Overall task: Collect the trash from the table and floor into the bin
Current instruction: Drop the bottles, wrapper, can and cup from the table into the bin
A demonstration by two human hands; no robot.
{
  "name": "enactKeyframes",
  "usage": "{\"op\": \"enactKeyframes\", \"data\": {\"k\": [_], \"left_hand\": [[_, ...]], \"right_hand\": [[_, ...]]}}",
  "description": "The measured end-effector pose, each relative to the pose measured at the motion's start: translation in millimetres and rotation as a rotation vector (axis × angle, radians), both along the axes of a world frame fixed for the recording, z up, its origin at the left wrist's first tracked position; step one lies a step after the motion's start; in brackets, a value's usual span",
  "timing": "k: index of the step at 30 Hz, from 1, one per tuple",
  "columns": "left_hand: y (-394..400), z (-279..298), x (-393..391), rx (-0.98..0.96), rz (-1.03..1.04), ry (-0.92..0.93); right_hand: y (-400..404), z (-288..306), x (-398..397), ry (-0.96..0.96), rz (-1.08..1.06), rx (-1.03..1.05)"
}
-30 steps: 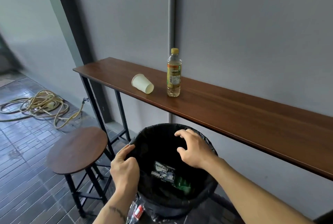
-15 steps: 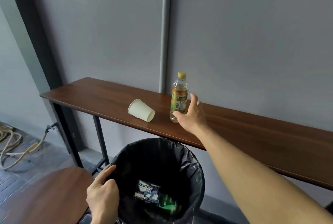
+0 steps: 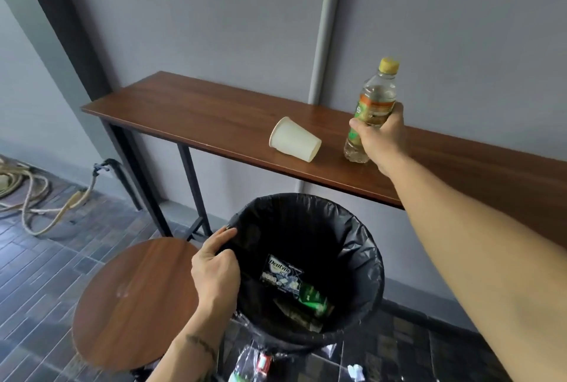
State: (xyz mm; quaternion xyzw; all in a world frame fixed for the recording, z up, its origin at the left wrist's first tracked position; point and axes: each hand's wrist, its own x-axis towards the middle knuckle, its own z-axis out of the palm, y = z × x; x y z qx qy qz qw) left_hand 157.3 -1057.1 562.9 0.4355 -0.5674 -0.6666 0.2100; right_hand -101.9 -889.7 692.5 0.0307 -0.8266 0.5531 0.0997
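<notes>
Bottle (image 3: pixel 375 105): upright on the desk (image 3: pixel 214 117), right hand (image 3: pixel 379 139) wrapped around its label, presumably to lift it binward. Paper cup (image 3: pixel 294 139): lying on its side just beside it, untouched. Bin (image 3: pixel 365 246): below the desk edge, left hand (image 3: pixel 214 271) clenched on its rim, likely steadying it.

One head-worn camera looks forward and down, close over the bin (image 3: pixel 306 265) and toward the wall-side table (image 3: pixel 214 117).

Right hand (image 3: pixel 379 139) at full reach, fingers wrapped around clear plastic yellow-capped bottle (image 3: pixel 372 111), left hand (image 3: pixel 214 271) clutching black-lined round bin (image 3: pixel 365 262) rim
</notes>
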Motion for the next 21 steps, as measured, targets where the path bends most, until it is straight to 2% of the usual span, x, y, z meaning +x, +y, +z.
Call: {"op": "enactKeyframes", "data": {"k": [3, 6, 9, 12, 16, 21], "left_hand": [[0, -2, 1, -0.015, 0.003, 0.008], [3, 2, -1, 0.000, 0.014, 0.019], [11, 4, -5, 0.016, 0.025, 0.027], [20, 9, -6, 0.004, 0.038, 0.037], [28, 13, -6, 0.018, 0.047, 0.075], [34, 6, -1, 0.045, 0.051, 0.076]], "right_hand": [[11, 7, 29, 0.146, 0.058, 0.036], [21, 21, 64, 0.196, 0.304, 0.176], [22, 7, 99, 0.084, 0.588, 0.387], [22, -43, 127, -0.130, 0.731, 0.704], [25, -100, 139, -0.292, 0.765, 1.053], [21, -107, 129, -0.345, 0.702, 1.109]]}}
